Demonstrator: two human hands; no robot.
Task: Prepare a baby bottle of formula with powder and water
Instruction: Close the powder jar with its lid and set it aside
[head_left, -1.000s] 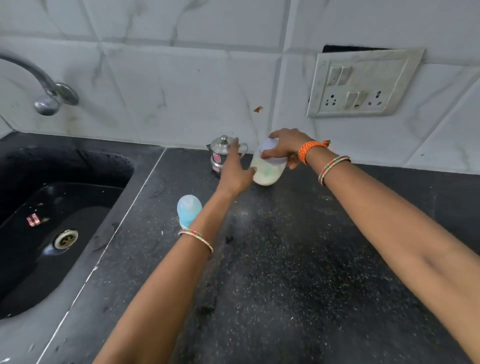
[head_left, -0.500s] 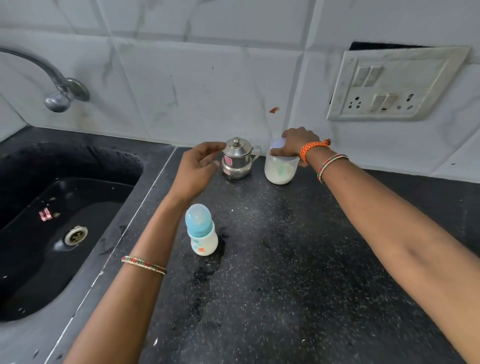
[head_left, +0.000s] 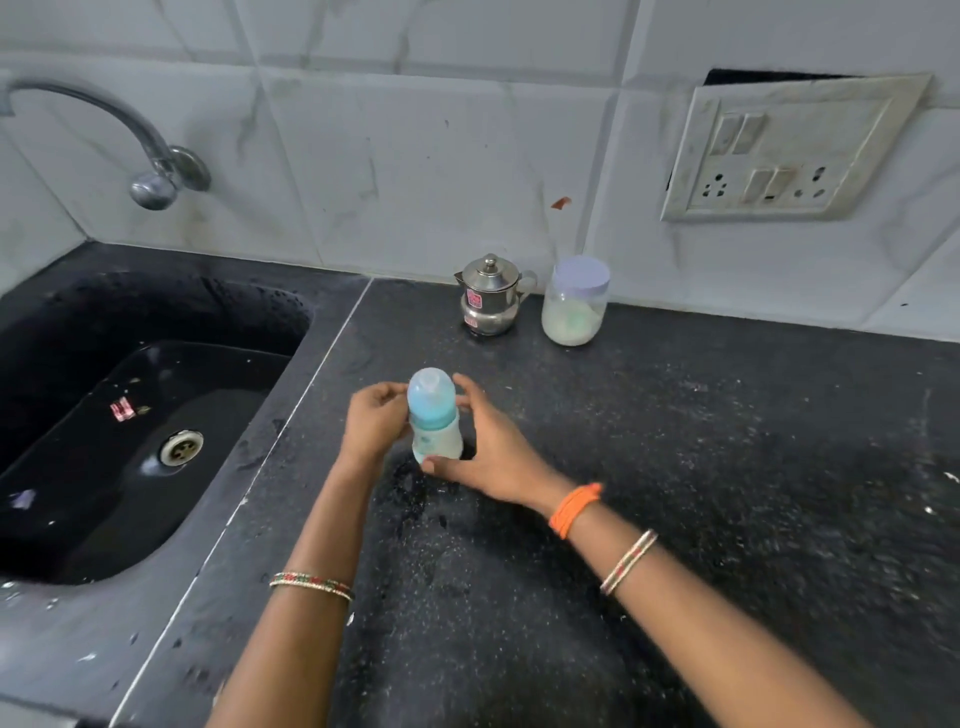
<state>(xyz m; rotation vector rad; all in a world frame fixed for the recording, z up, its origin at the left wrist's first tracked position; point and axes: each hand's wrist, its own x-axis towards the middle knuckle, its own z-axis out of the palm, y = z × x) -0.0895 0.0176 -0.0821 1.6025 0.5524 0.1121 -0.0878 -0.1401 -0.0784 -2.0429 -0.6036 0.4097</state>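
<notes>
A small baby bottle (head_left: 435, 422) with a blue cap stands upright on the black counter (head_left: 675, 467). My left hand (head_left: 373, 422) touches its left side near the blue collar. My right hand (head_left: 491, 453) wraps its right side, thumb at the base. Farther back by the wall stand a small steel pot with a lid (head_left: 490, 297) and a clear jar of white powder (head_left: 575, 302) with a pale lid. Both are apart from my hands.
A black sink (head_left: 130, 415) with a drain lies to the left, with a metal tap (head_left: 150, 171) on the tiled wall above it. A switch and socket plate (head_left: 789, 150) hangs on the wall at right. The counter shows wet patches near the bottle.
Both hands left the powder jar and the steel pot at the back. They drew toward me and closed around the baby bottle.
</notes>
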